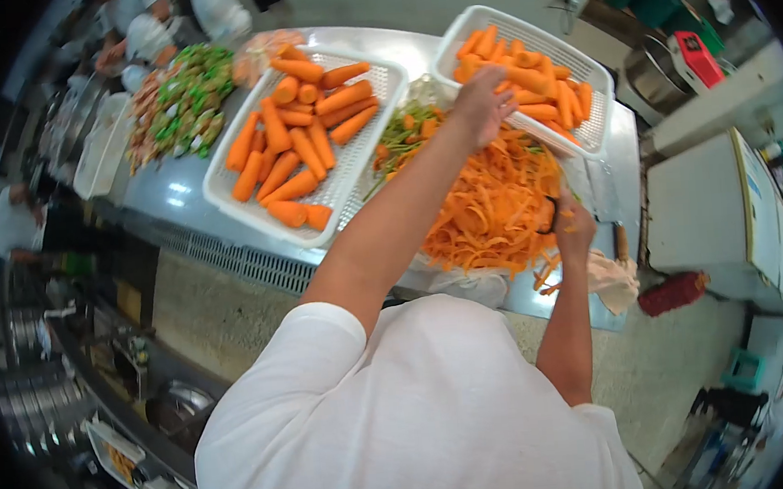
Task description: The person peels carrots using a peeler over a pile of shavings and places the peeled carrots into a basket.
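My left hand (485, 104) is over the near edge of the right white basket (602, 90), beside the carrots (533, 79). Its fingers look slightly apart and curved, with no carrot clearly between them. My right hand (575, 223) is closed on a dark-handled peeler (550, 214) at the right side of a big heap of orange peelings (485, 209). A second white basket (218, 186), full of carrots (295, 134), stands to the left of the heap. Green carrot tops (394, 139) lie between the baskets.
Green and pinkish scraps (182, 100) cover the table's far left, near other people (130, 21). A knife or tool with a brown handle (621, 242) and a pale cloth or glove (613, 280) are by the right edge. A white cabinet (697, 211) stands further right.
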Demonstrator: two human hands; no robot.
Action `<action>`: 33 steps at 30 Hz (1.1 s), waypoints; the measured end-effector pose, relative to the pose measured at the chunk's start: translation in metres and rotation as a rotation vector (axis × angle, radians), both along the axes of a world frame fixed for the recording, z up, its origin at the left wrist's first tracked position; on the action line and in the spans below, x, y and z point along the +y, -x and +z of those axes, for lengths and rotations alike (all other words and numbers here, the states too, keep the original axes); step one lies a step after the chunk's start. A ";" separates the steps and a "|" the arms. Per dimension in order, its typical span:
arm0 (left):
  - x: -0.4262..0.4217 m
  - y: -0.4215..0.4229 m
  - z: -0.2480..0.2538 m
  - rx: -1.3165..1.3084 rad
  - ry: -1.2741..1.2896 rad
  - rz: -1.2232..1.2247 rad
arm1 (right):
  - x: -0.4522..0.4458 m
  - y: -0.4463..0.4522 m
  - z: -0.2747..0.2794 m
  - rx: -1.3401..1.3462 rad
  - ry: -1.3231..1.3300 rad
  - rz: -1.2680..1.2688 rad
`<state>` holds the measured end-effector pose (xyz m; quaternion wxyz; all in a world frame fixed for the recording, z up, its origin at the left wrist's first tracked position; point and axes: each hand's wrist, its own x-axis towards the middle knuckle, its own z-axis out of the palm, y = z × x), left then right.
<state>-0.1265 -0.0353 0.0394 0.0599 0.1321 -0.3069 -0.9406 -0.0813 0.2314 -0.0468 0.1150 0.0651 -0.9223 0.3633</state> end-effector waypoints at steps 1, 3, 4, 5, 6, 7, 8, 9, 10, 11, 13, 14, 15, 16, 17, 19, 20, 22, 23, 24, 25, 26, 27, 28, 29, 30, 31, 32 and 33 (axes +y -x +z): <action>-0.007 -0.012 0.001 0.063 0.195 -0.075 | 0.008 0.000 -0.005 -0.021 0.062 -0.006; -0.028 -0.042 -0.003 0.121 0.688 -0.158 | 0.019 -0.011 0.004 -0.090 0.096 -0.029; -0.050 -0.060 -0.010 0.125 0.898 -0.156 | 0.022 -0.017 0.008 -0.101 0.103 -0.022; -0.074 -0.080 -0.022 0.132 1.107 -0.158 | 0.026 -0.021 0.012 -0.128 0.159 -0.061; -0.103 -0.100 -0.035 0.039 1.325 -0.157 | 0.030 -0.025 0.013 -0.154 0.212 -0.103; -0.135 -0.123 -0.048 -0.057 1.539 -0.155 | 0.036 -0.027 0.011 -0.160 0.214 -0.102; -0.166 -0.148 -0.060 -0.087 1.656 -0.165 | 0.042 -0.028 0.010 -0.190 0.243 -0.100; -0.190 -0.175 -0.065 -0.256 1.945 -0.174 | 0.043 -0.028 0.009 -0.220 0.271 -0.097; -0.202 -0.202 -0.058 -0.449 2.086 -0.273 | 0.040 -0.028 0.012 -0.224 0.273 -0.095; -0.208 -0.226 -0.050 -0.653 2.215 -0.376 | 0.036 -0.029 0.016 -0.244 0.237 -0.090; -0.219 -0.257 -0.068 -0.725 2.224 -0.520 | 0.028 -0.027 0.015 -0.264 0.200 -0.085; -0.224 -0.264 -0.079 -0.787 2.226 -0.667 | 0.022 -0.022 0.009 -0.217 0.199 -0.038; -0.228 -0.261 -0.073 -0.780 2.225 -0.673 | 0.017 -0.018 0.004 -0.171 0.196 0.004; -0.232 -0.252 -0.062 -0.764 2.184 -0.833 | 0.010 -0.014 0.003 -0.171 0.190 -0.004; -0.234 -0.246 -0.056 -0.745 2.134 -0.992 | 0.001 -0.011 0.003 -0.154 0.164 0.011; -0.244 -0.238 -0.055 -0.762 2.044 -0.887 | -0.016 -0.005 0.010 -0.129 0.136 0.022; -0.251 -0.236 -0.053 -0.789 1.954 -0.785 | -0.025 -0.003 0.015 -0.152 0.117 0.027; -0.270 -0.238 -0.073 -0.861 1.884 -0.654 | -0.033 -0.003 0.022 -0.176 0.104 0.027; -0.284 -0.239 -0.094 -0.781 1.550 -0.388 | -0.035 -0.004 0.024 -0.194 0.128 0.044; -0.280 -0.237 -0.089 -0.686 1.204 -0.143 | -0.035 -0.004 0.025 -0.212 0.150 0.061; -0.278 -0.233 -0.084 -0.682 1.208 -0.146 | -0.033 -0.005 0.024 -0.210 0.152 0.056; -0.277 -0.229 -0.079 -0.656 0.759 -0.068 | -0.030 -0.006 0.022 -0.206 0.168 0.063; -0.265 -0.225 -0.064 -0.612 0.312 0.008 | -0.028 -0.008 0.019 -0.204 0.183 0.072; -0.253 -0.219 -0.055 -0.612 0.312 0.007 | -0.028 -0.008 0.014 -0.204 0.183 0.071; -0.236 -0.211 -0.049 -0.506 0.255 0.062 | -0.026 -0.008 0.008 -0.205 0.157 0.052; -0.218 -0.202 -0.048 -0.397 0.196 0.112 | -0.023 -0.009 0.006 -0.204 0.129 0.028; -0.199 -0.190 -0.050 -0.330 0.206 0.172 | -0.025 -0.010 0.009 -0.201 0.126 0.017; -0.181 -0.182 -0.052 -0.327 0.202 0.156 | -0.029 -0.011 0.011 -0.161 0.133 0.035; -0.163 -0.175 -0.052 -0.236 0.310 0.133 | -0.033 -0.013 0.014 -0.121 0.138 0.050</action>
